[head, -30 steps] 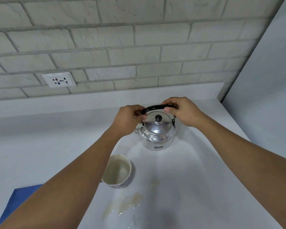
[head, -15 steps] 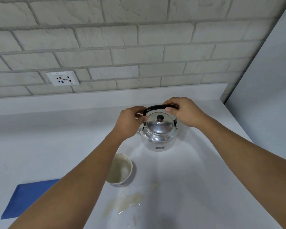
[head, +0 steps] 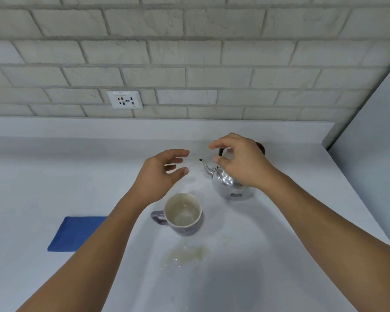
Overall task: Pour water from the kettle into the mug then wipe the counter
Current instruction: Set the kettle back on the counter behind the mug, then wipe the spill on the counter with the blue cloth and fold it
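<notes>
The shiny metal kettle (head: 232, 188) stands on the white counter (head: 268, 255), spout pointing left. My right hand (head: 243, 163) hovers over its black handle (head: 221, 152), thumb and forefinger apart on either side of it and loosely curled. My left hand (head: 164, 174) floats open to the left of the spout, touching nothing. In front of the kettle sits the grey mug (head: 182, 215), handle to the left, with a little clear water in its cream inside. A wet, yellowish spill (head: 187, 255) lies on the counter just in front of the mug.
A folded blue cloth (head: 74, 233) lies flat to the left, partly under my left forearm. A brick wall with a socket (head: 124, 99) rises behind the counter's raised back ledge. A grey panel (head: 374, 154) bounds the right side.
My left hand has come off the kettle's handle and moved left. My right hand's fingers have loosened over the handle. The view has shifted, and the mug and cloth show more fully.
</notes>
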`<state>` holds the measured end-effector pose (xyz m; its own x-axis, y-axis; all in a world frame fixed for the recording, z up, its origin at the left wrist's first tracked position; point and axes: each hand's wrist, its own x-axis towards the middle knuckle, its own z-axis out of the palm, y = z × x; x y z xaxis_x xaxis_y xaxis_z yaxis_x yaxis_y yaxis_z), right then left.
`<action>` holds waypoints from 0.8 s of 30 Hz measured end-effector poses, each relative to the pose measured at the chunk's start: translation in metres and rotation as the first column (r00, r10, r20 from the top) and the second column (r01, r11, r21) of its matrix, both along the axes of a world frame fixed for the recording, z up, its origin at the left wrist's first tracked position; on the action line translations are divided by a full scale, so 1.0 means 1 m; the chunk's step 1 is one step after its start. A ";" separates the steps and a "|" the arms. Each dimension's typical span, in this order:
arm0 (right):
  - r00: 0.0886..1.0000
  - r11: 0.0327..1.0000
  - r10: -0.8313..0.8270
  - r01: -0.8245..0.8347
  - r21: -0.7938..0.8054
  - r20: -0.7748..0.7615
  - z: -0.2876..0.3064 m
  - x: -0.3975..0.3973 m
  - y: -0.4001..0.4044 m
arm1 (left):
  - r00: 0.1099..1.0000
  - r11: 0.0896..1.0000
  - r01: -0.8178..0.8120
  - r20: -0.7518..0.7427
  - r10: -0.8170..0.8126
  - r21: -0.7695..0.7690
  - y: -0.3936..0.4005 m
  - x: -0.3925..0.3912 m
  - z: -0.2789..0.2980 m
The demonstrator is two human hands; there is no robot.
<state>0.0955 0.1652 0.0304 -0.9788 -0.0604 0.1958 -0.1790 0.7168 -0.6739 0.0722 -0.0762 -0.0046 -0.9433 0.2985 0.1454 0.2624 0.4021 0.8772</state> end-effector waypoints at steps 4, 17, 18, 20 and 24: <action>0.997 0.994 0.078 -0.077 -0.081 0.006 0.000 0.019 -0.054 | 1.000 0.999 -0.013 0.012 0.013 -0.037 -0.050 0.022 0.002; 0.937 0.967 0.165 -0.094 -0.236 0.306 -0.064 0.049 -0.226 | 0.977 0.927 -0.077 0.158 0.144 -0.367 -0.229 0.047 -0.053; 0.930 0.974 0.153 -0.083 -0.213 0.335 -0.073 0.048 -0.235 | 0.974 0.904 -0.083 0.158 0.162 -0.419 -0.241 0.045 -0.060; 0.914 0.986 0.124 -0.069 -0.153 0.386 -0.092 0.046 -0.250 | 0.970 0.856 -0.076 0.160 0.181 -0.511 -0.261 0.043 -0.074; 0.900 0.997 0.076 -0.065 -0.039 0.429 -0.126 0.039 -0.271 | 0.973 0.825 -0.037 0.167 0.158 -0.564 -0.282 0.038 -0.093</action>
